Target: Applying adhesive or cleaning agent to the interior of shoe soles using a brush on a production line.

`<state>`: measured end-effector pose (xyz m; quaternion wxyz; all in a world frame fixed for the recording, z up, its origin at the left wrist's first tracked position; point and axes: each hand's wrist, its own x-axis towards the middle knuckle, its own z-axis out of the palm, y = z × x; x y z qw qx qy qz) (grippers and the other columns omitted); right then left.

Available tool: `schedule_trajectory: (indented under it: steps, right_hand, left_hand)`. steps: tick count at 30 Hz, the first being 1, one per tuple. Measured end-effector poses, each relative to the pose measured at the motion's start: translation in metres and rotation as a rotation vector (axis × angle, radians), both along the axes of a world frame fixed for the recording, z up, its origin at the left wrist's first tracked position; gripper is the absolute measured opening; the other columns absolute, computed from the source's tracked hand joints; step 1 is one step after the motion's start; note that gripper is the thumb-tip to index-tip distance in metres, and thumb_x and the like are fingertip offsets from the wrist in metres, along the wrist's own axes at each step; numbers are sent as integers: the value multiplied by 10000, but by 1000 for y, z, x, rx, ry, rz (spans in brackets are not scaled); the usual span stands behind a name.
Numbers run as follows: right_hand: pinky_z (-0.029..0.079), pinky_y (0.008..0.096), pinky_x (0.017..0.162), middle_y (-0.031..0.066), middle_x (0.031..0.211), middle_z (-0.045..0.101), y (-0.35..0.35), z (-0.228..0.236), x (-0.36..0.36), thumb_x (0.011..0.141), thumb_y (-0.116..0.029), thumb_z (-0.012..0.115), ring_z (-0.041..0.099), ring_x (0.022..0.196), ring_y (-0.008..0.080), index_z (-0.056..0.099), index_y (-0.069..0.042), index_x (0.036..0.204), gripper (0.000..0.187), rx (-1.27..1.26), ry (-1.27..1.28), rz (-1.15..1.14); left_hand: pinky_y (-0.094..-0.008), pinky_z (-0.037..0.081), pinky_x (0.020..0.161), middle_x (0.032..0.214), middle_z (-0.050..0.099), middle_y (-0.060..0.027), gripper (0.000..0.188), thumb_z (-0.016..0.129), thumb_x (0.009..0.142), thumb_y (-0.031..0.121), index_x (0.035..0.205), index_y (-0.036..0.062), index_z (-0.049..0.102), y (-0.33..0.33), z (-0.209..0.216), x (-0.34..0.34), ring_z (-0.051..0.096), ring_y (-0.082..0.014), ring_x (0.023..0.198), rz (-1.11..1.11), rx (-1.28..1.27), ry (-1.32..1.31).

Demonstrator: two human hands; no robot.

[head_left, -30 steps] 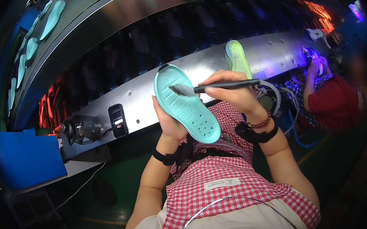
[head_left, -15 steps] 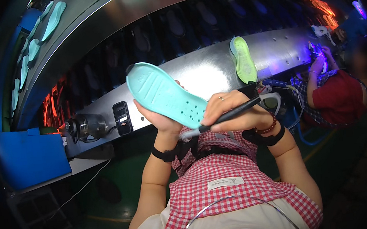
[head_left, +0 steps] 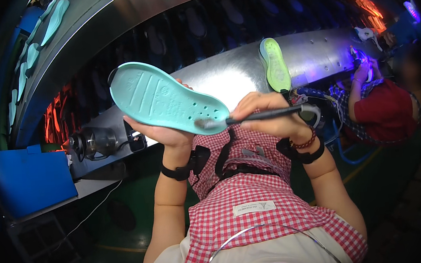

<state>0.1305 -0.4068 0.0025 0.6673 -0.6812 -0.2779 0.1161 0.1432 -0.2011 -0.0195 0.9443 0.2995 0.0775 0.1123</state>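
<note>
A turquoise shoe sole [head_left: 160, 97], tilted with its recessed inner face toward me, rests in my left hand [head_left: 167, 135]. The palm and thumb support it from below, and fingertips show past its far edge. Several small holes dot the end nearer my right hand. That right hand [head_left: 269, 119] is closed around a brush [head_left: 288, 110] with a black handle. Its pale, blurred bristles lie over the holed end of the sole, close to the lower rim. A yellow-green sole [head_left: 276, 65] lies on the metal bench beyond.
The metal bench [head_left: 309, 52] runs across, with a dark line of soles behind it. A phone [head_left: 135, 140] and glass jug [head_left: 97, 142] stand left, beside a blue box [head_left: 32, 179]. Turquoise soles [head_left: 55, 21] lie upper left. A co-worker [head_left: 384, 111] in red sits right.
The sole has moved left and turned its inner face more toward me. The brush tip has gone from below the sole's edge up onto its inner face.
</note>
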Motion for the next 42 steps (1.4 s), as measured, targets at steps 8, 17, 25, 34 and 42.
schedule_trajectory:
  steps: [8, 17, 25, 34, 42]
  right_hand:
    - [467, 292, 831, 142, 964, 626, 0, -2, -1, 732, 10, 644, 591, 896, 195, 635, 2, 912, 181, 197, 339, 30]
    - [488, 248, 753, 108, 921, 644, 13, 11, -16, 757, 1, 637, 610, 841, 150, 622, 7, 945, 189, 115, 367, -30]
    - [494, 280, 739, 131, 915, 649, 3, 19, -2, 707, 20, 660, 625, 851, 198, 639, 4, 919, 214, -73, 37, 145]
    - [498, 322, 774, 133, 938, 647, -10, 31, 10, 724, -5, 657, 625, 894, 248, 637, -10, 928, 206, -74, -56, 430]
    - [493, 335, 798, 144, 952, 643, -22, 32, 11, 744, -16, 631, 618, 921, 261, 625, 1, 942, 198, -116, -120, 360]
  left_hand:
    - [-429, 439, 848, 1134, 511, -211, 873, 149, 781, 731, 1268, 46, 386, 9, 7, -3, 535, -327, 983, -235, -149, -176]
    - [-432, 502, 763, 1145, 504, -228, 647, 282, 882, 530, 1293, 36, 355, -7, -29, -23, 551, -323, 996, -500, -189, -9]
    - [-329, 490, 813, 1095, 552, -151, 498, 376, 900, 343, 1260, -1, 368, 10, -19, -14, 585, -208, 939, -737, -22, 33]
    - [-317, 502, 758, 1046, 576, -170, 501, 451, 862, 328, 1202, -40, 449, 27, -8, -11, 598, -213, 901, -1152, 170, 294]
    - [-354, 513, 748, 1077, 565, -193, 547, 451, 837, 360, 1189, -57, 459, 33, 4, -22, 602, -255, 902, -1093, 169, 303]
